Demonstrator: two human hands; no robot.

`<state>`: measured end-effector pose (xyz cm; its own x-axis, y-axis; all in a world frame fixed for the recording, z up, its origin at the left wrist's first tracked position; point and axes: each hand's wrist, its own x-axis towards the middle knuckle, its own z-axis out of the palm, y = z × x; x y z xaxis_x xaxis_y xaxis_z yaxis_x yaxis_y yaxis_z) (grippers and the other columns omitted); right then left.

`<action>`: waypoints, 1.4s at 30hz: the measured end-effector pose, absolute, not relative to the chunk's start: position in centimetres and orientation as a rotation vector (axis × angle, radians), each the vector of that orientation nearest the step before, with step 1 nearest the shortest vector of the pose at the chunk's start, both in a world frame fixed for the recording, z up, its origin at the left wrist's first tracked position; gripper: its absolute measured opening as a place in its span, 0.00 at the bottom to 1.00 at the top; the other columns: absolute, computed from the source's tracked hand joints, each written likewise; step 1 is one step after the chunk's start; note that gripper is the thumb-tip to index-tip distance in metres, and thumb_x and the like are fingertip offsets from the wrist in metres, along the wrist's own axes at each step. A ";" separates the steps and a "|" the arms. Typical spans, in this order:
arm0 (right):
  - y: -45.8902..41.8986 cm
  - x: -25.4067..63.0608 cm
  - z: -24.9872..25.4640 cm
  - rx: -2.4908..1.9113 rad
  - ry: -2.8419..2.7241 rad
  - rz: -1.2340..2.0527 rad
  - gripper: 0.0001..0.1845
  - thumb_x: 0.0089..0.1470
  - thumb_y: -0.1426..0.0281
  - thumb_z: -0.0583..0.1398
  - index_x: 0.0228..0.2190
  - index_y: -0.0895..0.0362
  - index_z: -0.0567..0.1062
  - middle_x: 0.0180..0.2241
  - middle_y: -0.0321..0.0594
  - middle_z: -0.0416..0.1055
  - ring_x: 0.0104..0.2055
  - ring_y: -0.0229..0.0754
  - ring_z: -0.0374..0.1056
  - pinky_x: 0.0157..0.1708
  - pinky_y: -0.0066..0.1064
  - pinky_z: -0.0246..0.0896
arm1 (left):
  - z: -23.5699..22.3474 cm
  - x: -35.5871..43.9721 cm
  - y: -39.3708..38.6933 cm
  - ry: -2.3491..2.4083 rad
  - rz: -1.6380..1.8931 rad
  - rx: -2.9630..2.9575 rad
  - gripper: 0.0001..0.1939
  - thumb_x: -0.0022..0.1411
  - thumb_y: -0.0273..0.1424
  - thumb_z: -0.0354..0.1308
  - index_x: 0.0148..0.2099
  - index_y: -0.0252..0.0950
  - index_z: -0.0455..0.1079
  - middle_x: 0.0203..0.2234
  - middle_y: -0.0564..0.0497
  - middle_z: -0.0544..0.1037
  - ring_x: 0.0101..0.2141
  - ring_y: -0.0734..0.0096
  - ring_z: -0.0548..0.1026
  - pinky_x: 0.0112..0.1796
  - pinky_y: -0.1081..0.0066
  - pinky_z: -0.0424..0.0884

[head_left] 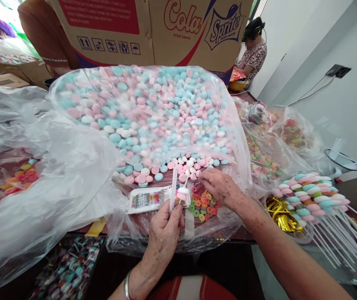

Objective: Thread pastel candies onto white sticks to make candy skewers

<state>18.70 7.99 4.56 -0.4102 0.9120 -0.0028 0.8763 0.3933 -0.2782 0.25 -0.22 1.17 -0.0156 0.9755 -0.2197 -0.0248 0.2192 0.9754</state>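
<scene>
My left hand [167, 227] is closed around several white sticks [173, 187]. One stick in it, tilted, carries a white marshmallow [183, 191] above a pink one, with its bare tip sticking up. My right hand [220, 186] reaches over the front right edge of a pile of pink, white and blue marshmallows [166, 121]; its fingers are bent together, and whatever is between the fingertips is hidden. Below that hand lies a small heap of ring gummies [204, 206] in red, orange and green. A printed white packet [149, 199] lies behind my left hand.
Clear plastic sheeting [241, 141] surrounds the pile; a large cardboard box [153, 33] stands behind. To the right, finished marshmallow skewers [314, 198] lie over a tub with gold ties [283, 214]. Bagged gummies [269, 146] lie beyond. Another person [253, 54] sits at the back right.
</scene>
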 end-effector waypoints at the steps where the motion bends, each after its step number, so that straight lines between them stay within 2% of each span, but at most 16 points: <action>1: 7.9 18.4 4.7 -1.579 -2.544 0.375 0.11 0.59 0.78 0.53 0.36 0.57 0.75 0.35 0.40 0.71 0.40 0.41 0.65 0.40 0.28 0.56 | 1.2 0.3 -0.2 1.292 1.071 1.007 0.14 0.62 0.40 0.54 0.30 0.35 0.66 0.16 0.59 0.64 0.14 0.82 0.55 0.15 0.78 0.48; 5: 7.7 17.2 4.5 -1.507 -2.712 0.288 0.11 0.58 0.78 0.54 0.34 0.56 0.76 0.34 0.40 0.69 0.39 0.42 0.65 0.32 0.28 0.53 | 1.3 0.3 -0.2 1.295 1.063 1.012 0.13 0.62 0.38 0.53 0.30 0.35 0.65 0.16 0.59 0.64 0.14 0.82 0.55 0.15 0.79 0.49; 8: 8.0 17.0 3.9 -1.430 -2.789 0.238 0.10 0.57 0.79 0.54 0.35 0.56 0.75 0.35 0.41 0.69 0.39 0.42 0.65 0.29 0.28 0.51 | 1.5 0.2 -0.3 1.319 1.046 1.048 0.14 0.63 0.38 0.52 0.28 0.35 0.64 0.16 0.59 0.65 0.14 0.82 0.56 0.15 0.79 0.50; 12: 8.3 17.6 3.5 -1.425 -2.751 0.289 0.08 0.55 0.79 0.54 0.33 0.59 0.73 0.36 0.43 0.69 0.39 0.42 0.64 0.32 0.28 0.53 | 1.4 0.1 -0.4 1.323 1.043 1.048 0.14 0.63 0.38 0.52 0.28 0.36 0.64 0.16 0.59 0.65 0.14 0.82 0.56 0.15 0.78 0.49; 18: 8.3 18.3 5.4 -1.418 -2.550 0.736 0.09 0.53 0.79 0.55 0.31 0.58 0.75 0.30 0.37 0.72 0.33 0.37 0.64 0.33 0.26 0.54 | 0.9 0.0 -0.3 1.304 1.033 1.050 0.14 0.64 0.40 0.53 0.30 0.36 0.64 0.17 0.59 0.65 0.15 0.82 0.57 0.16 0.79 0.51; 21: 8.5 18.1 5.7 -1.363 -2.587 0.859 0.10 0.52 0.79 0.56 0.32 0.58 0.77 0.32 0.37 0.74 0.35 0.39 0.67 0.36 0.26 0.55 | 1.0 0.0 -0.3 1.310 1.024 1.054 0.14 0.64 0.39 0.52 0.30 0.35 0.64 0.16 0.59 0.66 0.14 0.82 0.57 0.16 0.79 0.50; 26: 8.9 18.0 5.5 -1.230 -2.739 0.827 0.11 0.56 0.76 0.56 0.33 0.56 0.78 0.34 0.38 0.74 0.38 0.41 0.67 0.39 0.29 0.57 | 1.3 0.1 -0.3 1.319 1.017 1.069 0.14 0.64 0.39 0.52 0.29 0.35 0.64 0.16 0.59 0.66 0.14 0.82 0.56 0.15 0.78 0.49; 31: 8.2 18.0 5.4 -1.256 -2.696 0.787 0.06 0.54 0.76 0.58 0.31 0.58 0.76 0.33 0.39 0.70 0.37 0.40 0.65 0.36 0.28 0.56 | 1.0 0.0 -0.3 1.293 1.026 1.055 0.13 0.64 0.39 0.52 0.32 0.35 0.65 0.17 0.59 0.64 0.14 0.82 0.55 0.16 0.78 0.50; 34: 7.6 18.1 5.1 -1.332 -2.540 0.824 0.04 0.50 0.77 0.59 0.28 0.58 0.73 0.30 0.36 0.69 0.34 0.38 0.63 0.34 0.28 0.55 | 0.7 -0.1 -0.3 1.281 1.011 1.061 0.13 0.64 0.39 0.52 0.33 0.36 0.65 0.17 0.59 0.64 0.15 0.81 0.55 0.17 0.78 0.51; 37: 7.2 18.5 4.5 -1.395 -2.050 1.002 0.01 0.52 0.73 0.59 0.29 0.57 0.72 0.27 0.33 0.68 0.30 0.37 0.63 0.32 0.28 0.57 | 0.7 -0.2 -0.4 1.301 0.991 1.129 0.15 0.65 0.40 0.51 0.30 0.36 0.65 0.17 0.59 0.63 0.16 0.79 0.57 0.19 0.77 0.53; 42: 7.1 19.2 3.8 -1.231 -1.367 1.240 0.11 0.47 0.65 0.65 0.32 0.57 0.73 0.32 0.35 0.73 0.33 0.37 0.68 0.34 0.28 0.64 | 1.6 -0.1 -0.4 1.326 0.917 1.319 0.13 0.65 0.37 0.50 0.33 0.35 0.69 0.16 0.58 0.63 0.20 0.74 0.61 0.23 0.76 0.56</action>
<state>19.21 7.07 3.76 -0.1099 0.9939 -0.0057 0.1027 0.0057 -0.9947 -0.09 -0.40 1.58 0.1069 0.9844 -0.1395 0.2167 0.1138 0.9696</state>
